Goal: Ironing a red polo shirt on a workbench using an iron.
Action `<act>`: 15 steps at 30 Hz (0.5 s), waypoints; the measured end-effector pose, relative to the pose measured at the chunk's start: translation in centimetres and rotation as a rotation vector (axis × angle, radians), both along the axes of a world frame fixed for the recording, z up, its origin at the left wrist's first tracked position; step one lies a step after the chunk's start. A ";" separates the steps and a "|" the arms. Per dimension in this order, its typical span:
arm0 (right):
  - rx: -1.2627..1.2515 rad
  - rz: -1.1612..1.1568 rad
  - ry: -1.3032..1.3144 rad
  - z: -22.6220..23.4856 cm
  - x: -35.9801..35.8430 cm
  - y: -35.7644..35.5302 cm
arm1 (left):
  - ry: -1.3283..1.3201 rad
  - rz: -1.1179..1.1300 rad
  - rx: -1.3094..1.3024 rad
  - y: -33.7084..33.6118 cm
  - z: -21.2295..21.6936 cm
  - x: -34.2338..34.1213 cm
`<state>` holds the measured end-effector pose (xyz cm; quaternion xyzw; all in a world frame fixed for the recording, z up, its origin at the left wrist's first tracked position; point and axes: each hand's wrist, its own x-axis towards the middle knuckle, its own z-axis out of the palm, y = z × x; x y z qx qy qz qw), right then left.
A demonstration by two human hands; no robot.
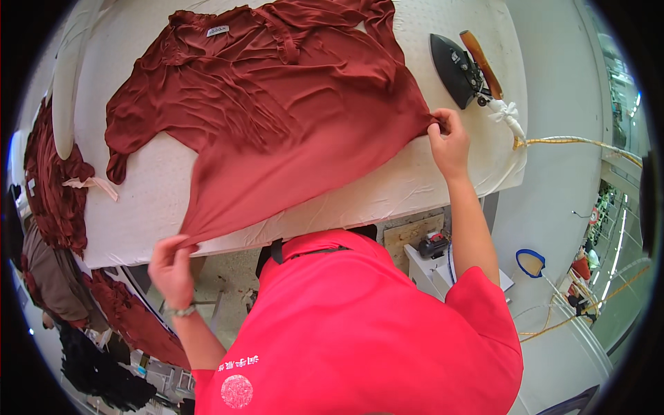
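A dark red satiny blouse (297,124) lies spread over a white padded ironing table (149,214), its collar with a small white label toward the far side. My left hand (173,270) pinches one corner of its hem at the table's near edge. Farther right, my right hand (449,138) pinches the other hem corner. Between the two hands the hem is stretched out, while soft folds run through the middle of the blouse. Just beyond my right hand, a black iron (458,69) with a wooden handle rests on the table.
A yellow-and-white cord (581,140) runs from the iron off to the right. At the left, a narrow white padded board (68,90) overhangs the table beside more dark red garments (52,180). Below on the right stands a white cabinet (425,266) with a small dark device.
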<state>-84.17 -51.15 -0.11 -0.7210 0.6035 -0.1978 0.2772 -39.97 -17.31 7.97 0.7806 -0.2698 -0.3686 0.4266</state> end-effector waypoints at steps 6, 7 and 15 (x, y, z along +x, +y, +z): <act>0.003 0.089 -0.159 -0.6 2.1 -0.1 | -0.215 0.219 0.122 5.0 -1.1 3.5; 0.006 0.095 -0.169 -0.6 2.1 -0.1 | -0.261 0.232 0.177 5.7 -1.8 3.6; 0.230 -0.036 -0.458 7.3 0.8 -1.1 | -0.455 0.306 0.083 1.7 0.5 4.3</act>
